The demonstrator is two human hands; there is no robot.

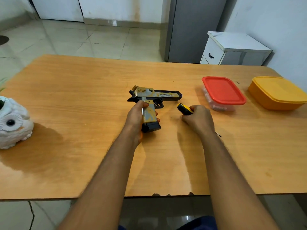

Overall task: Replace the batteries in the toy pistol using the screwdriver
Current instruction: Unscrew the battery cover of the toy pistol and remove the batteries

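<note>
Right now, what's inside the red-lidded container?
Through the clear wall of the red-lidded container, pale rounded items show, too blurred to identify. The red lid covers everything from above.

Home room — tiled floor [69,39], fridge [191,30], owl planter [13,123], food tubs [223,90].

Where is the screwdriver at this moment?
In the head view, the screwdriver is gripped in the right hand, right of the toy pistol, left of the red-lidded container.
</note>
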